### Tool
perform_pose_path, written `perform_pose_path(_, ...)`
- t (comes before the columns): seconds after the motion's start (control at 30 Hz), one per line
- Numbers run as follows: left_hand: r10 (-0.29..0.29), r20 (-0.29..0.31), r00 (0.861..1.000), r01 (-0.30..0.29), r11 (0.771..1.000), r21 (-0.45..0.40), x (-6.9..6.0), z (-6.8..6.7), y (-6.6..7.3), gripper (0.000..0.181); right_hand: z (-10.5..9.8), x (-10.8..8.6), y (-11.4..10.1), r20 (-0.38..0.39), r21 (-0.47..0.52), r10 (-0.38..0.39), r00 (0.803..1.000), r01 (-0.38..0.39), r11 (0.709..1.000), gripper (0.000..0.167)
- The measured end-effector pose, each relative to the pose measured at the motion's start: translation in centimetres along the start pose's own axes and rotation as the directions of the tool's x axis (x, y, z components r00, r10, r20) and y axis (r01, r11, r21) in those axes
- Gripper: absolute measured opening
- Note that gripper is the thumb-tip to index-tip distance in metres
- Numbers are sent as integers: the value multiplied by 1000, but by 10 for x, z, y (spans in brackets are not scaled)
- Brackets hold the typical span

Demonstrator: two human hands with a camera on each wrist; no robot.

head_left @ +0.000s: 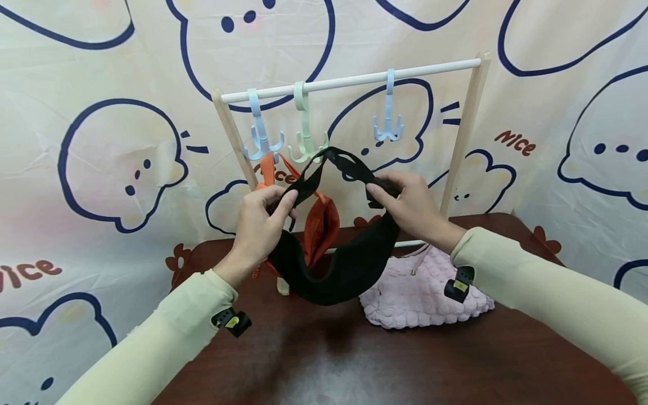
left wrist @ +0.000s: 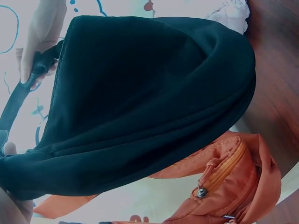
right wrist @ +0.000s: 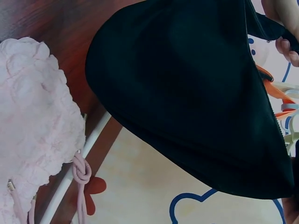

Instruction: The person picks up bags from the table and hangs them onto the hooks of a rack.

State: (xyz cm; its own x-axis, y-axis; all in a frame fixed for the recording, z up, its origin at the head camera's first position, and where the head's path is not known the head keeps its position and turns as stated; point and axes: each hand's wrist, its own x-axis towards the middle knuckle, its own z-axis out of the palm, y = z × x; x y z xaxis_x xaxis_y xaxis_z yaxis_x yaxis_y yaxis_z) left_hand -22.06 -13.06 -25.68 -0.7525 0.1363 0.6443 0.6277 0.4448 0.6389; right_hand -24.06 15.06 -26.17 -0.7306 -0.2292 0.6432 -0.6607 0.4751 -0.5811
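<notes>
A black bag (head_left: 334,275) with a strap (head_left: 349,163) is held up in the air between both hands. The left hand (head_left: 260,225) pinches its left end between thumb and fingers, and the right hand (head_left: 412,205) grips the strap at the right end. The strap arches up between the hands, while the bag's body sags below them. In the left wrist view the black fabric (left wrist: 140,93) fills much of the picture; in the right wrist view the bag (right wrist: 187,93) hangs with a zipper edge at its right.
A rack with a white rod (head_left: 349,82) carries blue hooks (head_left: 388,112) and a green hook (head_left: 305,124). An orange bag (head_left: 321,228) hangs at its left, behind the black one. A pink quilted bag (head_left: 425,292) lies on the brown table (head_left: 324,354) at the right.
</notes>
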Motion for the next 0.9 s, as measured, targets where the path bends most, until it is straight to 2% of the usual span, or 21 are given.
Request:
perform_pose_path(0.27, 19, -16, 1000, -19, 1000, -8, 7, -3, 2, 31, 2, 9, -8, 9, -13, 0, 1000, 0, 1000, 18)
perform_pose_path(0.9, 7, -37, 999, -6, 1000, 19, 15, -6, 4, 31, 4, 23, -13, 31, 41, 57, 998, -59, 997, 22)
